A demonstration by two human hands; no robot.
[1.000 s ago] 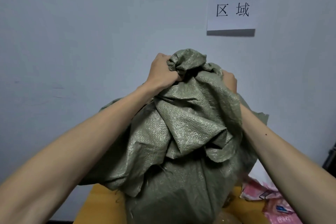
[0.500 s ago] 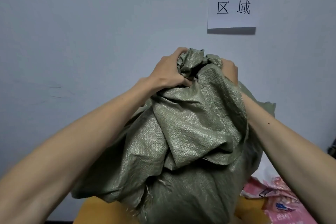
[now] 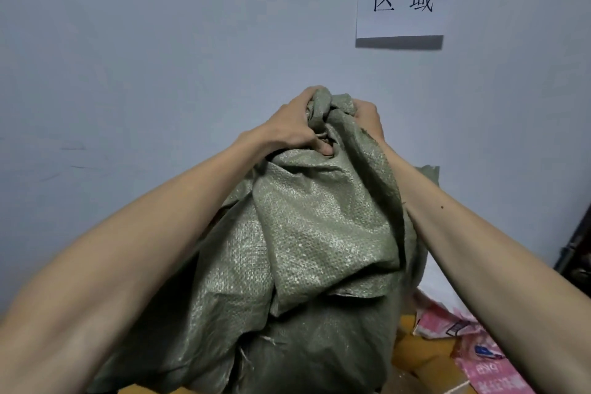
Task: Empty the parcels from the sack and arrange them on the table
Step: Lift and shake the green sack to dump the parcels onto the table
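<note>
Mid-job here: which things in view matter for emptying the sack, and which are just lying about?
Job: green sack, gripped by left hand and right hand; pink parcels; table.
Lying about: paper sign on the wall; dark object at right edge.

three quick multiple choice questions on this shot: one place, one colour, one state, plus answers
1. Where are the pink parcels? A left of the sack B right of the sack, on the table C atop the sack
2. Sack's colour? A green B blue C white
3. The left hand and right hand: A both grip the sack's bunched top B both lie flat C only one touches it
Answers: 1 B, pink wrapping shows lower right on the table; 2 A, its weave is olive green; 3 A, both hands' fingers curl into the gathered top.
</note>
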